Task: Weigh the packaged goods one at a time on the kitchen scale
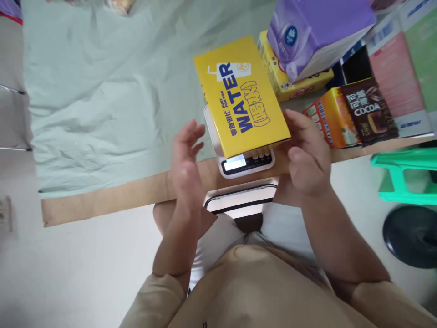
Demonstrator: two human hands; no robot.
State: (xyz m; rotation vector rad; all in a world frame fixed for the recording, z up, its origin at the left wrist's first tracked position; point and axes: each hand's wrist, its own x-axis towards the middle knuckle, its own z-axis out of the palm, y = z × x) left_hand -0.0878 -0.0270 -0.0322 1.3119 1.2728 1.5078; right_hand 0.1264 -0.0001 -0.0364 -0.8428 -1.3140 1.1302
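A yellow box [244,98] printed with "WATER" sits over a white digital scale [269,166], hiding most of its top. The scale's lit display shows below the box, too washed out to read. My left hand [187,166] is beside the box on the left, slightly blurred, apart from it, with its fingers spread and holding nothing. At the lower right corner of the box is my right hand [309,152]. Its fingertips are against or just beside the box's side, and the thumb stands away from it. The box partly hides those fingers.
To the right are a purple pack [324,32], a small yellow carton [307,84], an orange box [336,116] and a brown cocoa packet [368,111]. Pink and green packs [398,68] lie beyond. Greenish cloth [102,100] covers the table. A green stool [398,175] stands at right.
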